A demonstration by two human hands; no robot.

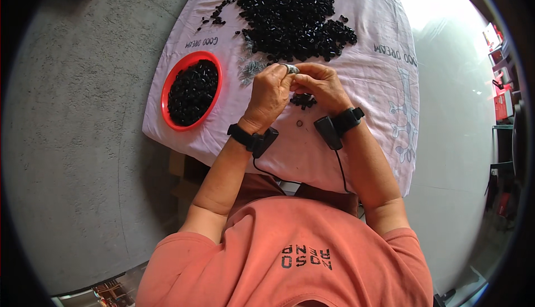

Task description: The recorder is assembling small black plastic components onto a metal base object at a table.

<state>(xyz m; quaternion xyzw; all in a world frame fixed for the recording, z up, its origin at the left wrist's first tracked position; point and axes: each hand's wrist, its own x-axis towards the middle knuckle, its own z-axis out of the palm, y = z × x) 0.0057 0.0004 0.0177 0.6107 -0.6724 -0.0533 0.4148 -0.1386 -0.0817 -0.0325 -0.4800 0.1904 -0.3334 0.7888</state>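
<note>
left hand (268, 89) meets right hand (324, 87) beside small, glossy black pieces (292, 20)

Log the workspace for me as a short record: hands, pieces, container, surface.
Hands: left hand and right hand meet at the fingertips
Held: too hidden to tell
Pile: small shiny black pieces, beyond both hands
Cluster: loose small black pieces, near side of the hands
Container: rounded red bowl, filled with black pieces, to the left
Surface: pale pink printed cloth

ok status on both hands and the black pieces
Left hand, right hand meeting at fingertips; anything held unclear. Black pieces heaped beyond. Red bowl off left, out of the way.
</note>
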